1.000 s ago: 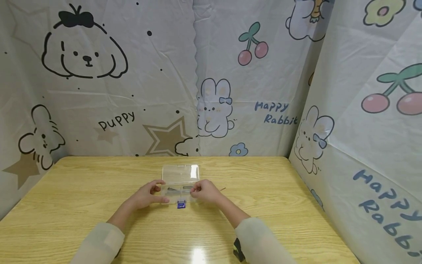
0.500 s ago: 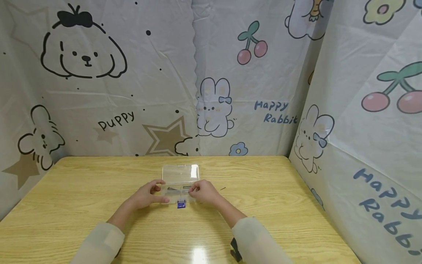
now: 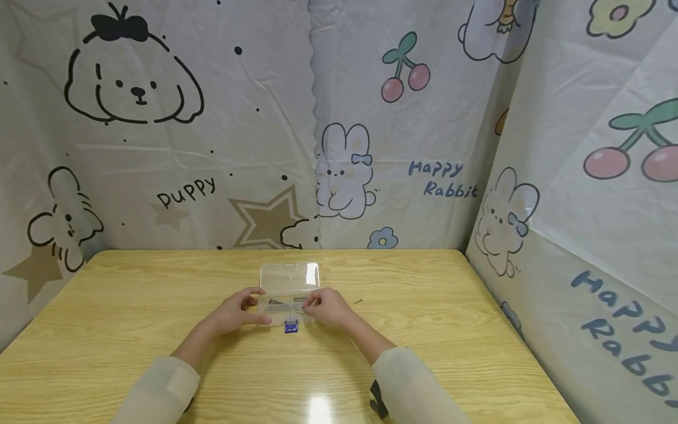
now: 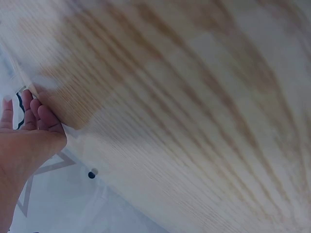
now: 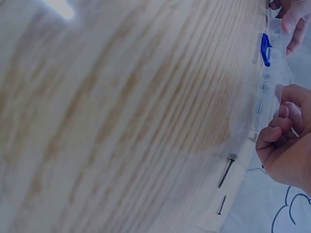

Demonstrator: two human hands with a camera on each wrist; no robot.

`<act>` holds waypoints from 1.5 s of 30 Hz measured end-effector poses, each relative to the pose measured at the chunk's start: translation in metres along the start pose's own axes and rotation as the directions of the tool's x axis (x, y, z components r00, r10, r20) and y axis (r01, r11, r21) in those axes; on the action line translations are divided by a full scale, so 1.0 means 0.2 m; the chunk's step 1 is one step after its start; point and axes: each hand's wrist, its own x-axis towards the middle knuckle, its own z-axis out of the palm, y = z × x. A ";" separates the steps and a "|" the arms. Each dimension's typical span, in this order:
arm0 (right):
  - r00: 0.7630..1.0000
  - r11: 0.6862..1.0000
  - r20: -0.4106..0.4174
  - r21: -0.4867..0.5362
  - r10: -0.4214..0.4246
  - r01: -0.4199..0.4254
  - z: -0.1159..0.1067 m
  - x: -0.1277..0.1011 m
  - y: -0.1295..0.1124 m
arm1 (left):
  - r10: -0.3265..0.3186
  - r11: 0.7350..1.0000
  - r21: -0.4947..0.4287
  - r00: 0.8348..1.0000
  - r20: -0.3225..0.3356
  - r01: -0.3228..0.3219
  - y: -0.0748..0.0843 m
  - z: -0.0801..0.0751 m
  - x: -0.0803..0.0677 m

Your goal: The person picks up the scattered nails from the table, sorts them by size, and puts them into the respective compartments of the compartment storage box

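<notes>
A clear plastic compartment box (image 3: pixel 278 323) lies on the table with its lid (image 3: pixel 286 277) raised at the back and a blue latch (image 3: pixel 291 326) at the front. Thin dark nails (image 3: pixel 275 302) lie in its compartments. My left hand (image 3: pixel 236 311) holds the box by its left end, thumb at the front and fingers behind. My right hand (image 3: pixel 329 307) reaches in from the right, thumb and forefinger close together over the right front compartment. I cannot tell whether a nail is between them. In the right wrist view its other fingers (image 5: pixel 272 136) are curled.
Two loose nails lie on the wooden table (image 3: pixel 424 330) to the right of the box, a larger nail (image 5: pixel 226 173) and a smaller nail (image 5: pixel 222 205). A printed cloth (image 3: pixel 212 118) hangs behind the table, and another cloth stands along its right side.
My right hand has shifted slightly left over the right front compartment. The left hand and the box have stayed in place.
</notes>
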 end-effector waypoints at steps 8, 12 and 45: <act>1.000 1.000 -0.004 0.009 0.024 -0.024 -0.04 -0.02 -0.01 | 0.009 1.000 0.001 1.000 -0.005 -0.009 -0.01 0.00 0.00; 1.000 1.000 -0.025 -0.013 -0.007 0.007 -0.08 -0.03 0.02 | 0.007 1.000 -0.004 1.000 -0.003 -0.007 -0.01 0.00 0.00; 0.987 0.999 0.160 -0.044 0.033 -0.026 -0.35 -0.27 0.31 | -0.010 1.000 -0.017 1.000 0.014 0.011 0.03 -0.02 0.00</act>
